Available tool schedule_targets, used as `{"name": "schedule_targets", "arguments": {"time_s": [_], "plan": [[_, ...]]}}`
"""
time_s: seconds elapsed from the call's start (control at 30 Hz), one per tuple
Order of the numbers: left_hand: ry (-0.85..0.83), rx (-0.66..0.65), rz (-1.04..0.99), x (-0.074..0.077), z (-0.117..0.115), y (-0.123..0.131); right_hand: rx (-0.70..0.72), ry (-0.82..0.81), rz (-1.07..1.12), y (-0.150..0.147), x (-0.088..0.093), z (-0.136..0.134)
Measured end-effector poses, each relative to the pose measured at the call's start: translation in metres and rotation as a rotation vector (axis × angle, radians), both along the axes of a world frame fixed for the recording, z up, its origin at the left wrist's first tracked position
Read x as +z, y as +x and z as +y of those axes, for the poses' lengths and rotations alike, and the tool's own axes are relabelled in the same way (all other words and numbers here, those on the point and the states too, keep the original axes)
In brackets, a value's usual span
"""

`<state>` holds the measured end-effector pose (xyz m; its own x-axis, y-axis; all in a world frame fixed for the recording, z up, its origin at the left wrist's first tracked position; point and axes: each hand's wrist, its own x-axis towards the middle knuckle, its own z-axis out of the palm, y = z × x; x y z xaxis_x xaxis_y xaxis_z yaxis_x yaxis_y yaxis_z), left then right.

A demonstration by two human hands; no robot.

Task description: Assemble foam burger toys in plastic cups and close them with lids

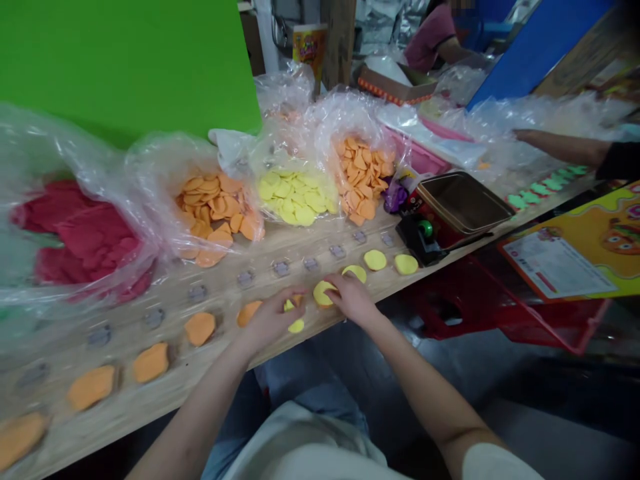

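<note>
My left hand (275,319) is at the bench's front edge, its fingers curled around thin yellow discs (296,326) that show below the fingertips. Just right of it, my right hand (354,304) has thumb and fingers closed at the edge of a yellow disc (323,292) lying on an orange piece. More yellow discs (375,260) continue the row to the right. Orange pieces (200,329) extend it to the left, one of them partly behind my left hand. Behind this row runs a line of small clear plastic pieces (281,268).
Behind stand open plastic bags of dark red pieces (95,233), orange pieces (215,200), yellow discs (297,197) and more orange pieces (364,177). A tape dispenser (423,237) and a dark red box (460,203) are to the right. Another person's arm (560,145) reaches in there.
</note>
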<state>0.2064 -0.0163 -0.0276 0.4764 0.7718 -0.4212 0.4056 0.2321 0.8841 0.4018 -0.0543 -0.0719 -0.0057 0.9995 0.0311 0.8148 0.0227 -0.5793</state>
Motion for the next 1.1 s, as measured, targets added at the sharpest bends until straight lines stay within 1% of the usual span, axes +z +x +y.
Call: {"name": "schedule_targets", "arguments": {"time_s": [0.07, 0.1, 0.17, 0.23, 0.27, 0.3, 0.37, 0.4, 0.43, 0.47, 0.5, 0.53, 0.57, 0.6, 0.63, 0.67, 0.73, 0.8, 0.87, 0.9, 0.97, 1.0, 1.03, 1.07, 1.1], "plan": [[0.207, -0.102, 0.083, -0.011, -0.007, 0.007, 0.031, 0.044, -0.151, 0.000, 0.000, -0.002], [0.269, -0.118, 0.104, -0.017, -0.010, 0.012, 0.021, 0.068, -0.196, 0.000, 0.000, -0.004], [0.326, -0.099, 0.139, -0.026, -0.013, 0.020, -0.009, 0.104, -0.264, 0.001, 0.000, -0.011], [0.324, -0.064, 0.133, -0.025, -0.012, 0.024, -0.026, 0.118, -0.299, 0.002, 0.001, -0.021], [0.280, -0.035, 0.094, -0.022, -0.010, 0.025, -0.027, 0.122, -0.293, 0.002, 0.002, -0.025], [0.193, 0.001, 0.028, -0.016, -0.007, 0.024, -0.037, 0.131, -0.260, 0.000, 0.003, -0.028], [-0.094, 0.079, -0.163, -0.004, -0.002, 0.019, -0.096, 0.160, -0.090, -0.007, 0.007, -0.032], [-0.251, 0.107, -0.262, 0.002, 0.000, 0.015, -0.118, 0.152, 0.056, -0.013, 0.009, -0.032], [-0.368, 0.132, -0.337, 0.006, 0.001, 0.011, -0.134, 0.115, 0.231, -0.021, 0.010, -0.030], [-0.432, 0.158, -0.377, 0.008, 0.001, 0.007, -0.147, 0.056, 0.419, -0.029, 0.012, -0.027], [-0.444, 0.186, -0.380, 0.009, 0.000, 0.003, -0.167, -0.016, 0.597, -0.037, 0.012, -0.023], [-0.417, 0.212, -0.353, 0.007, -0.001, 0.000, -0.190, -0.087, 0.742, -0.045, 0.011, -0.018], [-0.373, 0.222, -0.308, 0.004, -0.002, -0.004, -0.218, -0.141, 0.837, -0.051, 0.009, -0.012], [-0.321, 0.211, -0.247, 0.000, -0.002, -0.008, -0.247, -0.168, 0.874, -0.057, 0.007, -0.007], [-0.265, 0.182, -0.176, -0.005, -0.001, -0.012, -0.263, -0.167, 0.854, -0.061, 0.004, -0.002], [-0.199, 0.152, -0.100, -0.010, 0.000, -0.016, -0.262, -0.149, 0.781, -0.064, 0.000, 0.003], [-0.015, 0.123, 0.058, -0.019, 0.005, -0.023, -0.219, -0.076, 0.511, -0.068, -0.006, 0.010], [0.161, 0.146, 0.172, -0.026, 0.009, -0.029, -0.151, 0.008, 0.186, -0.072, -0.011, 0.013], [0.342, 0.141, 0.247, -0.029, 0.009, -0.034, -0.069, 0.063, -0.068, -0.076, -0.014, 0.015], [0.434, 0.107, 0.280, -0.029, 0.008, -0.035, -0.035, 0.079, -0.150, -0.077, -0.014, 0.015], [0.583, -0.010, 0.340, -0.028, 0.004, -0.039, 0.012, 0.097, -0.251, -0.080, -0.013, 0.015], [0.612, -0.067, 0.352, -0.026, 0.002, -0.041, 0.020, 0.104, -0.280, -0.080, -0.012, 0.014], [0.597, -0.093, 0.333, -0.024, 0.001, -0.042, 0.017, 0.111, -0.298, -0.080, -0.010, 0.013], [0.550, -0.069, 0.284, -0.023, 0.001, -0.044, 0.003, 0.119, -0.305, -0.079, -0.008, 0.012], [0.472, 0.006, 0.199, -0.021, 0.001, -0.047, -0.020, 0.133, -0.297, -0.079, -0.005, 0.009]]}}
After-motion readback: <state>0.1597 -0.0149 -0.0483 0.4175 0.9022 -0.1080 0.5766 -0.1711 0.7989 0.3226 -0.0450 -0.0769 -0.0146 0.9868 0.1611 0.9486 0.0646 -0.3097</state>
